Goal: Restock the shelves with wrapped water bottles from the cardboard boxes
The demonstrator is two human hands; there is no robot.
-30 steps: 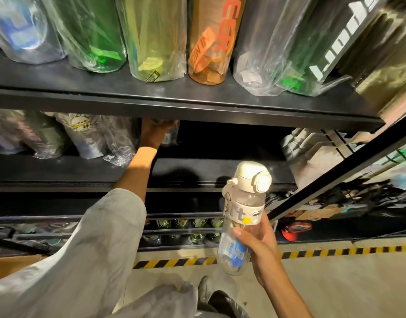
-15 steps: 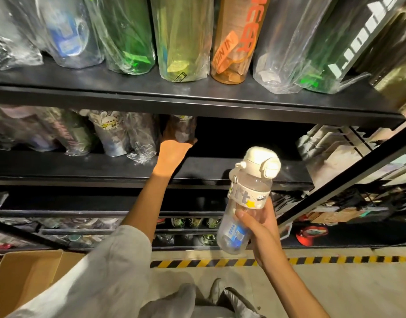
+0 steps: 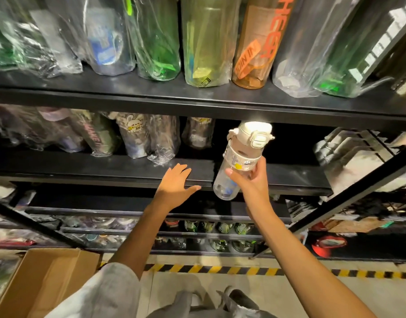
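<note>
Left hand [image 3: 174,182] has come back out of the black middle shelf [image 3: 105,166], fingers released, one wrapped bottle [image 3: 198,134] left standing beyond them | right hand [image 3: 250,180] fingers grasping clear cream-lidded water bottle [image 3: 238,161], raised to the gap, likely next in | brown cardboard box [image 3: 48,278] below the left hand, contents unclear

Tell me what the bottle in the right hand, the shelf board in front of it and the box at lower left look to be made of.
Bottle: clear plastic body, seemingly, since the contents show through; cream lid, matte.
Shelf board: black, probably painted metal or laminate, with a dull sheen.
Box: brown cardboard, matte, flaps folded open.
</note>
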